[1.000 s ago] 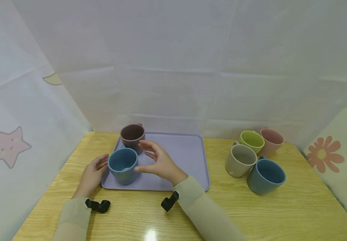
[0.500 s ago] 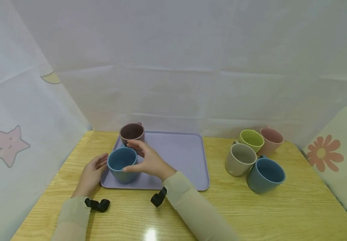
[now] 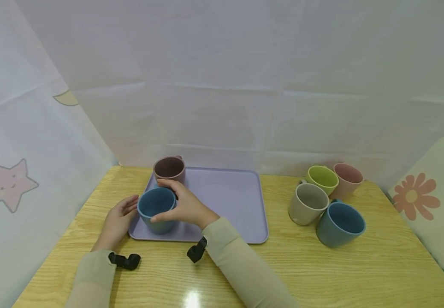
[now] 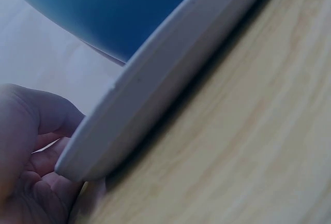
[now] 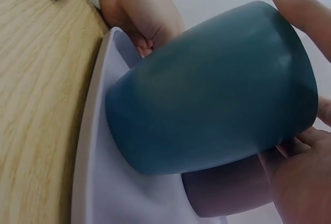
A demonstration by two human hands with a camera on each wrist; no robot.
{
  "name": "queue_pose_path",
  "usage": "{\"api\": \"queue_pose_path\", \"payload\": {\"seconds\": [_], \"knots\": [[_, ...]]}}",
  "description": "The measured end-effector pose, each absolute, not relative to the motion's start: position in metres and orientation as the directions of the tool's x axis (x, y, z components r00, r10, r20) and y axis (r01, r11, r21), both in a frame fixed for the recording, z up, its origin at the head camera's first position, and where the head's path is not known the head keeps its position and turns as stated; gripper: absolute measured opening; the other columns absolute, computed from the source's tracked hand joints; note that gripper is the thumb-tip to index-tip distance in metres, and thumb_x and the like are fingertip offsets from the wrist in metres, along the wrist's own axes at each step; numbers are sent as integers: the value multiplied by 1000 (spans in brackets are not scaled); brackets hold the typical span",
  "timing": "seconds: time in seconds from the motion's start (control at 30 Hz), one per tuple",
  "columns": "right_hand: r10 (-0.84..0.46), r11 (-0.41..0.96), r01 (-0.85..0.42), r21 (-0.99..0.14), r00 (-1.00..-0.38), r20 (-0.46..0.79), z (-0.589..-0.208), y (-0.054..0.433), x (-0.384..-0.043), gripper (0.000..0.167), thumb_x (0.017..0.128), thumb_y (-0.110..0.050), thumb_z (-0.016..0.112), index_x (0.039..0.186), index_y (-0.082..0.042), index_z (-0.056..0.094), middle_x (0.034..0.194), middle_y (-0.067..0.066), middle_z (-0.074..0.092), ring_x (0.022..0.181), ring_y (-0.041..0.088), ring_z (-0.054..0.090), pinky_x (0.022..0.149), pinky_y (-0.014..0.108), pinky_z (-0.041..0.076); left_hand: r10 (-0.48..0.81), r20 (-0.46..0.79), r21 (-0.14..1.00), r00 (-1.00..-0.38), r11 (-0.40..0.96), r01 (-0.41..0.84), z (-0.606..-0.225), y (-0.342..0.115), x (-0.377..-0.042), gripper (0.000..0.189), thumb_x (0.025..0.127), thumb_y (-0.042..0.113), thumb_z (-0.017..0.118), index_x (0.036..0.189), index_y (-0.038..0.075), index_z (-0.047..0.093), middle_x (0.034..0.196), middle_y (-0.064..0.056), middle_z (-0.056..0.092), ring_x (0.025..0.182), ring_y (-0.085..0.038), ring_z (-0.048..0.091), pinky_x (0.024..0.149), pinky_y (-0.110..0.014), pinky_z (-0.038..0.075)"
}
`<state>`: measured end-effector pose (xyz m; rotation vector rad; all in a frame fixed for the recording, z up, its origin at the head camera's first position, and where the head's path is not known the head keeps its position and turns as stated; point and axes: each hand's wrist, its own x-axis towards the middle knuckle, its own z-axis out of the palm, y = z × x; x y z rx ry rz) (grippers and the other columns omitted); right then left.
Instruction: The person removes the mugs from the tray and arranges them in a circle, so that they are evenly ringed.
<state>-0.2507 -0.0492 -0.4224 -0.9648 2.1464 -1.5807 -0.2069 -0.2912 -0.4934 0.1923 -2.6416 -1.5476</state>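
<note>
Standing on the lilac tray [image 3: 227, 205] near its left end is a blue mug [image 3: 156, 222]. My right hand [image 3: 189, 209] holds it near the rim, thumb on the near side and fingers round the back, as the right wrist view also shows with the mug's outer wall [image 5: 207, 94]. My left hand [image 3: 116, 222] grips the tray's left edge beside the mug. In the left wrist view its curled fingers [image 4: 49, 162] lie at the tray corner [image 4: 108, 136], partly hidden behind it. A brown-mauve mug [image 3: 170, 169] stands just behind the blue one.
To the tray's right, a grey-white mug [image 3: 303, 209], a lime green mug [image 3: 320, 177], a pink mug [image 3: 347, 184] and a second blue mug [image 3: 337, 231] stand clustered on the wooden table [image 3: 283, 269]. A white cloth backdrop [image 3: 222, 94] rises behind the table.
My right hand has moved left, from beside the blue mug to its rim, and its fingers have closed round it. The left hand stays at the tray edge.
</note>
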Motion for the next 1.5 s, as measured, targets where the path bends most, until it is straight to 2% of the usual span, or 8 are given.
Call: {"api": "queue_pose_path", "payload": {"seconds": [0.13, 0.43, 0.6, 0.8, 1.03, 1.17, 1.33, 1.5], "knots": [[-682, 144, -330, -933, -717, 148, -424, -49, -252, 105, 73, -19, 94, 159, -25, 33, 155, -11, 40, 134, 8, 45, 109, 36, 44, -143, 4, 874, -990, 481, -66, -492, -291, -206, 50, 109, 16, 47, 155, 0, 36, 150, -23, 48, 135, -35, 49, 91, -6, 44], [-687, 154, -344, -926, -711, 150, -426, -50, -252, 105, 72, -18, 94, 158, -20, 34, 155, -6, 41, 132, 10, 48, 107, 33, 46, -146, 1, 879, -989, 473, -69, -495, -291, -208, 51, 109, 16, 48, 155, 1, 37, 150, -23, 48, 136, -34, 49, 91, -6, 44], [-683, 154, -329, -932, -716, 140, -427, -50, -252, 101, 73, -18, 94, 156, -17, 37, 150, -5, 45, 128, 13, 51, 105, 34, 48, -144, 7, 878, -990, 475, -63, -497, -292, -208, 50, 109, 18, 48, 155, 1, 37, 150, -23, 48, 135, -34, 50, 90, -5, 43], [-666, 147, -317, -937, -732, 143, -430, -49, -253, 98, 72, -18, 95, 154, -19, 41, 145, -8, 50, 125, 15, 54, 104, 37, 49, -143, 4, 878, -990, 474, -65, -496, -292, -208, 51, 109, 17, 48, 155, 1, 37, 150, -22, 48, 135, -34, 50, 91, -6, 44], [-648, 140, -347, -927, -740, 179, -432, -49, -251, 100, 70, -18, 96, 154, -18, 42, 151, 1, 50, 124, 14, 55, 103, 37, 50, -152, 8, 873, -988, 484, -68, -497, -292, -209, 51, 108, 17, 49, 155, 0, 37, 149, -23, 49, 134, -34, 51, 92, -8, 45], [-631, 138, -349, -927, -752, 189, -431, -49, -248, 101, 68, -17, 96, 154, -16, 43, 148, -1, 54, 122, 12, 57, 101, 34, 51, -149, 10, 870, -989, 488, -65, -497, -291, -208, 51, 109, 19, 49, 155, 0, 38, 149, -23, 50, 134, -33, 51, 93, -9, 45], [-621, 127, -320, -939, -764, 176, -429, -43, -244, 102, 67, -15, 97, 154, -16, 43, 142, -10, 57, 121, 14, 58, 100, 35, 52, -140, 23, 876, -990, 479, -48, -496, -291, -208, 49, 107, 11, 49, 154, -2, 38, 148, -24, 50, 134, -35, 50, 89, -3, 41], [-607, 118, -303, -946, -775, 172, -427, -36, -244, 100, 67, -13, 97, 153, -14, 44, 139, -12, 58, 120, 15, 59, 101, 37, 52, -130, 20, 880, -991, 472, -44, -494, -291, -208, 50, 106, 8, 48, 154, -3, 37, 149, -25, 49, 136, -37, 49, 88, -2, 41]]}}
